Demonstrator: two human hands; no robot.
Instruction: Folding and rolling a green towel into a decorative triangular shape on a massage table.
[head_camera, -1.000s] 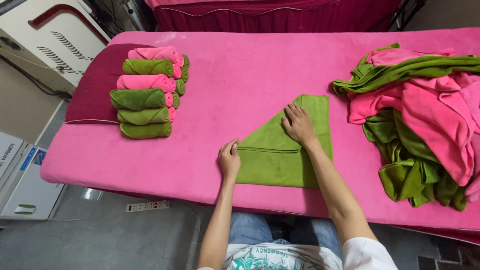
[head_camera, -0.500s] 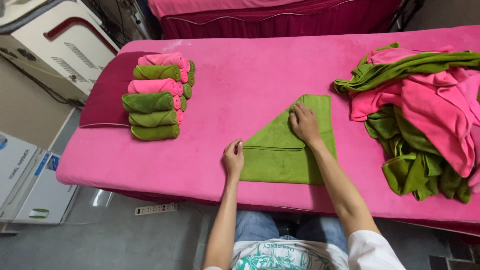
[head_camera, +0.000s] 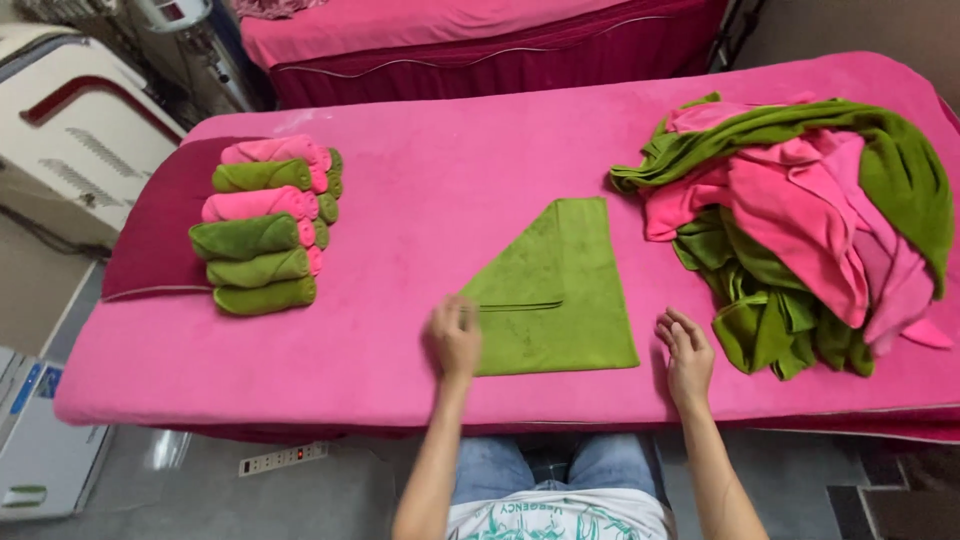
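1. On the pink-covered table (head_camera: 420, 170), near its front edge, lies a green towel (head_camera: 555, 300) with one corner folded over into a triangle, flat and not yet rolled
2. Left hand (head_camera: 455, 338) rests at the towel's lower left corner, touching its edge; the hand is blurred, so whether it pinches the cloth or only presses on it cannot be told
3. Right hand (head_camera: 688, 352) lies open on the table just beside the towel's right edge, holding nothing
4. Done, by the look of it: a stack of rolled towels (head_camera: 262, 225), pink and green, stands at the far left on a dark red cloth (head_camera: 150, 240)
5. Left to do, by my judgement: a large loose heap of towels (head_camera: 800, 220), pink and green, unfolded at the right
6. Hard to make out: the rows behind the front rolls are mostly hidden, and the heap's right side runs close to the frame edge, so neither can be counted
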